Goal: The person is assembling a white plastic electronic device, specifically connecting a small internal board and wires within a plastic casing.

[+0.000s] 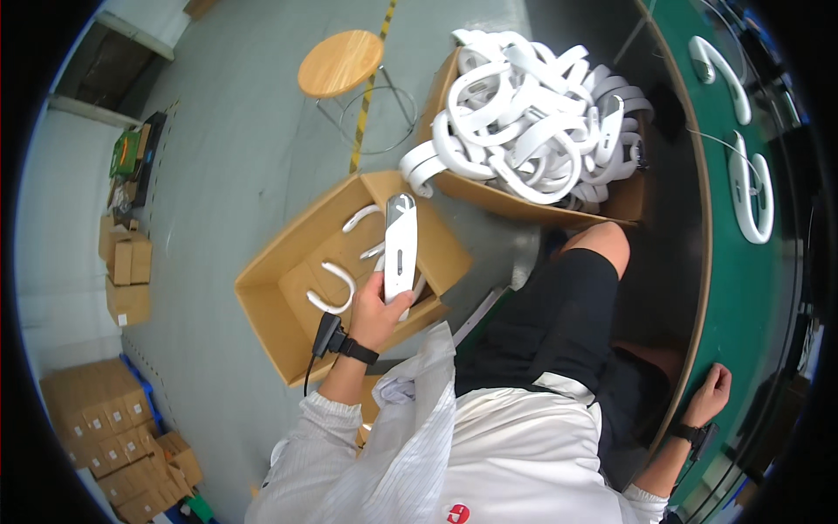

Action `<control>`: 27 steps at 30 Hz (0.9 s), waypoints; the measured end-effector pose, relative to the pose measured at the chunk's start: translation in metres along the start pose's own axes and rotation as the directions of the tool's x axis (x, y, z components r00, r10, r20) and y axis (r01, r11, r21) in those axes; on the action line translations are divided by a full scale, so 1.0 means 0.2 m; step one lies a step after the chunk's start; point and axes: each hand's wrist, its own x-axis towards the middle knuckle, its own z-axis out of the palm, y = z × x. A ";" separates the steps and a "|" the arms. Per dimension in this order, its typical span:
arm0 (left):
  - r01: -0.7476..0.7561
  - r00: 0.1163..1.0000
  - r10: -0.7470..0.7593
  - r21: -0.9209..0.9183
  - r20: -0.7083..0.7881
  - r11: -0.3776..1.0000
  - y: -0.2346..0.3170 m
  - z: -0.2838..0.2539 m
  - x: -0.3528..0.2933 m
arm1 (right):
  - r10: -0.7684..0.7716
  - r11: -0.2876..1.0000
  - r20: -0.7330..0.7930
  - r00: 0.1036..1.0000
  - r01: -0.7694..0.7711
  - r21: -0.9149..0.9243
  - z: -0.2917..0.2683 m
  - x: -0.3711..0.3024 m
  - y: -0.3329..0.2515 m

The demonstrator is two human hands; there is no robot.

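Observation:
My left hand (381, 311) is closed around one end of a white neckband-shaped device (401, 249) with a grey tip and a dark slot in its side. It is held above an open cardboard box (284, 262). Inside that box lie a few more curved white pieces, among them a C-shaped neckband (335, 288). On the right, my right hand (711, 395) rests at the edge of the green tabletop (698, 336), its fingers curled in with nothing visible in them. Both wrists wear black straps with small dark units.
Ahead, a second cardboard box (497, 199) is heaped with white neckbands (532, 113). A round wooden stool (340, 63) stands beyond the boxes. Further white neckbands (752, 196) lie on the green table. Stacked cartons (100, 419) stand at the far left.

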 end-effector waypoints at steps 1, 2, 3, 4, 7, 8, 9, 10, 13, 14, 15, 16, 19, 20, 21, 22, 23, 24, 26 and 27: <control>-0.108 0.993 0.114 -0.178 0.025 0.978 0.12 0.04 0.00 | -0.026 0.999 -0.005 1.000 0.026 0.036 0.02 0.01 0.01; -0.126 0.989 0.137 -0.184 0.049 0.975 0.26 0.08 0.00 | -0.020 0.999 -0.003 1.000 0.021 0.041 0.01 0.00 0.00; -0.095 0.972 0.160 -0.339 0.170 0.936 0.41 0.12 -0.01 | -0.013 0.999 0.002 1.000 0.013 0.047 0.01 -0.02 -0.01; -0.036 0.937 0.196 -0.478 0.289 0.877 0.53 0.16 -0.02 | -0.008 0.998 -0.027 1.000 0.009 0.055 0.01 -0.03 -0.03; -0.061 0.887 0.282 -0.511 0.366 0.857 0.74 0.33 -0.06 | -0.048 0.997 -0.068 0.997 0.053 0.062 0.03 -0.05 -0.11; -0.081 0.868 0.309 -0.505 0.388 0.859 0.83 0.39 -0.08 | -0.014 0.996 -0.057 0.998 0.019 0.088 0.02 -0.05 -0.15; -0.087 0.851 0.326 -0.501 0.413 0.861 0.88 0.45 -0.09 | 0.023 0.993 -0.045 0.999 -0.017 0.121 0.03 -0.05 -0.16; -0.105 0.827 0.336 -0.464 0.451 0.880 0.92 0.50 -0.11 | 0.029 0.988 -0.049 0.998 -0.021 0.155 0.04 -0.05 -0.15; -0.158 0.767 0.380 -0.422 0.517 0.893 1.05 0.65 -0.15 | 0.115 0.951 -0.065 0.991 -0.091 0.296 0.06 -0.05 -0.20; -0.179 0.754 0.383 -0.394 0.534 0.902 1.09 0.70 -0.16 | 0.127 0.947 -0.061 0.990 -0.103 0.304 0.06 -0.05 -0.21; -0.200 0.738 0.385 -0.366 0.554 0.909 1.14 0.74 -0.16 | 0.141 0.944 -0.061 0.988 -0.116 0.310 0.04 -0.05 -0.22; -0.209 0.723 0.385 -0.350 0.573 0.913 1.19 0.79 -0.17 | 0.133 0.938 -0.075 0.988 -0.101 0.332 0.04 -0.05 -0.23; -0.243 0.686 0.391 -0.313 0.614 0.918 1.26 0.91 -0.20 | 0.156 0.930 -0.076 0.985 -0.121 0.347 0.05 -0.05 -0.24; -0.246 0.673 0.392 -0.310 0.627 0.918 1.29 0.94 -0.21 | 0.168 0.923 -0.066 0.983 -0.134 0.362 0.03 -0.05 -0.27; -0.252 0.664 0.389 -0.299 0.638 0.920 1.31 0.97 -0.22 | 0.181 0.921 -0.075 0.981 -0.143 0.362 0.02 -0.05 -0.28; -0.258 0.658 0.386 -0.288 0.647 0.922 1.33 0.99 -0.22 | 0.168 0.935 -0.072 0.983 -0.135 0.328 0.02 -0.04 -0.29; -0.262 0.657 0.385 -0.283 0.649 0.923 1.34 1.00 -0.22 | 0.148 0.947 -0.063 0.987 -0.123 0.298 0.02 -0.04 -0.30; -0.269 0.664 0.367 -0.249 0.652 0.930 1.34 1.00 -0.22 | 0.139 0.951 -0.044 0.989 -0.121 0.285 0.02 -0.04 -0.31; -0.279 0.699 0.343 -0.202 0.628 0.939 1.28 0.97 -0.21 | 0.129 0.934 -0.033 0.991 -0.111 0.339 0.05 -0.05 -0.27; -0.262 0.738 0.289 -0.137 0.610 0.955 1.19 0.93 -0.17 | 0.120 0.917 -0.028 0.992 -0.100 0.385 0.07 -0.06 -0.24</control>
